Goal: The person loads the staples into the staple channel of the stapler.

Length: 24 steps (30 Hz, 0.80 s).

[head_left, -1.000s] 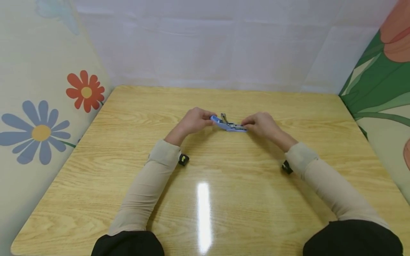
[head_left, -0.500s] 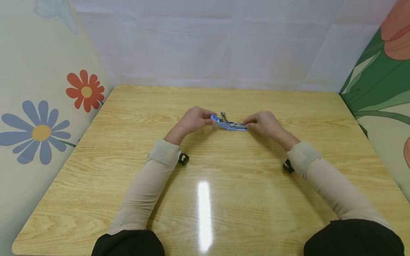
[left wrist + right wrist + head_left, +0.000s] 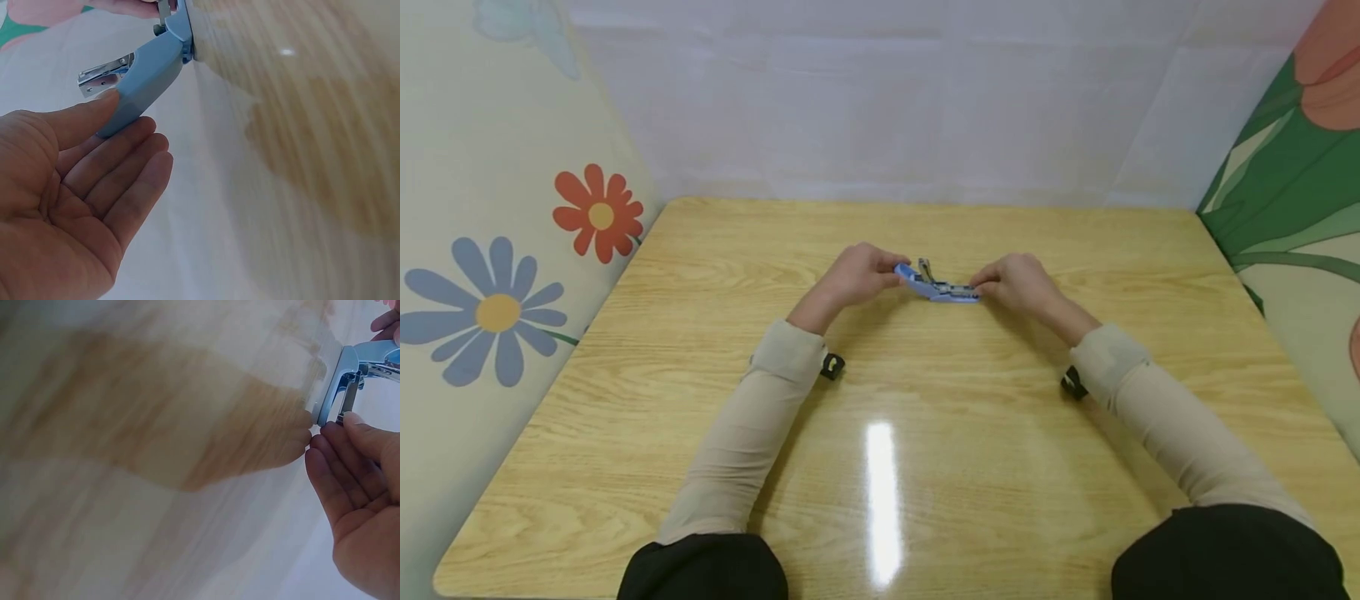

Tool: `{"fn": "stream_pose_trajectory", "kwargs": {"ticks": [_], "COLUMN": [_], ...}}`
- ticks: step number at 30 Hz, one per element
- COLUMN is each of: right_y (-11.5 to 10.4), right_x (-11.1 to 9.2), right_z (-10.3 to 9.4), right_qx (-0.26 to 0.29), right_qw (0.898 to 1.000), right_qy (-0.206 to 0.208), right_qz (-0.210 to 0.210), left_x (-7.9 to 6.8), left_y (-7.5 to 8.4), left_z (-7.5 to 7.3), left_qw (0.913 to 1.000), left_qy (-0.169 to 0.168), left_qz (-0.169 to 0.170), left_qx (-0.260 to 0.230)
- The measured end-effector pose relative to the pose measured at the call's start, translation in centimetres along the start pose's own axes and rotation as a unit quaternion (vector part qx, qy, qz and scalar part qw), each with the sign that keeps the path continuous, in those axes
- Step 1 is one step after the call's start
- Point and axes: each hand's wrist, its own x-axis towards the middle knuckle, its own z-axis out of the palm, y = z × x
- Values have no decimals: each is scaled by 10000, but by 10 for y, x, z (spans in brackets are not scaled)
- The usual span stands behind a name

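Note:
A light blue stapler (image 3: 920, 284) is spread wide open over the far middle of the table, its cover swung back to the left and a metal piece standing up from it. My left hand (image 3: 859, 277) pinches the raised end of the cover; in the left wrist view the thumb presses its top beside the metal spring part (image 3: 103, 76), fingers underneath. My right hand (image 3: 1024, 287) pinches the stapler's other end, low by the tabletop. In the right wrist view, the thumb and fingertips meet at the tip of the metal staple channel (image 3: 349, 400), above the blue base (image 3: 330, 394).
The wooden table (image 3: 970, 467) extends around both forearms, with a light reflection near its front. A white sheet (image 3: 887, 100) hangs behind the far edge. Flower-printed panels (image 3: 497, 167) flank the sides. Small black wrist cameras (image 3: 832, 366) hang under the sleeve cuffs.
Both hands keep hold of the stapler with nearly the same pose. The right fingers have shifted very slightly along its end, and the whole view has tilted a little.

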Motion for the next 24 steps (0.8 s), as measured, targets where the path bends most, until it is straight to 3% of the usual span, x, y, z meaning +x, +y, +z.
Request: {"fn": "stream_pose_trajectory", "kwargs": {"ticks": [9, 19, 24], "right_y": [0, 3, 4], "right_x": [2, 3, 3], "right_z": [-1, 1, 0], "right_qx": [-81, -43, 54], "right_qw": [9998, 9998, 9999], "right_qy": [-67, -44, -18], "right_qz": [-162, -172, -163], "left_x": [6, 17, 22], "left_y": [7, 24, 32], "left_z": [-1, 13, 19], "left_qw": [9989, 9974, 9957], "left_qy": [83, 387, 472], "left_qz": [418, 589, 784], "left_qx": [199, -116, 110]}}
